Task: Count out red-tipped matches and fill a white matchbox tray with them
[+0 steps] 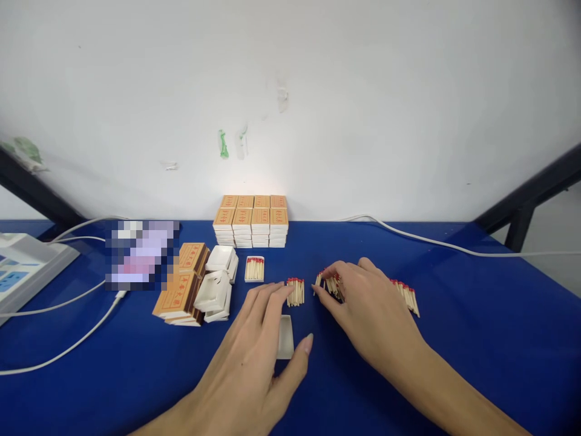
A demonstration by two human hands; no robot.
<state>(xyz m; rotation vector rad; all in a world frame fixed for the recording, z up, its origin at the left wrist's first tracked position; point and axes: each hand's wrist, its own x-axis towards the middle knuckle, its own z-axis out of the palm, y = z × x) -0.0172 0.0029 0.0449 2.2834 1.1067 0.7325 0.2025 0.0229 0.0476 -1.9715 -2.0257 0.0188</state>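
Note:
My left hand (pixel 256 345) is open, palm down, its thumb spread from the fingers. Its fingertips touch or hover at the left edge of a small bundle of red-tipped matches (pixel 296 293). Partly under this hand lies an empty white matchbox tray (pixel 285 338). To the right, my right hand (pixel 363 303) is closed, thumb and index finger pinching at some matches (pixel 319 280). More matches (pixel 334 286) lie behind its fingers, partly hidden. Another group of matches (pixel 406 295) rests beyond the hand's right side. A filled tray of matches (pixel 255 269) sits behind my left hand.
Stacked orange matchboxes (pixel 251 221) stand against the wall. At left are further matchbox sleeves (pixel 181 290) and piled white trays (pixel 215 290). A blurred-out phone-like object (pixel 143 251), cables (pixel 97 330) and a white device (pixel 27 266) occupy the far left. Another cable (pixel 431 243) runs along the right.

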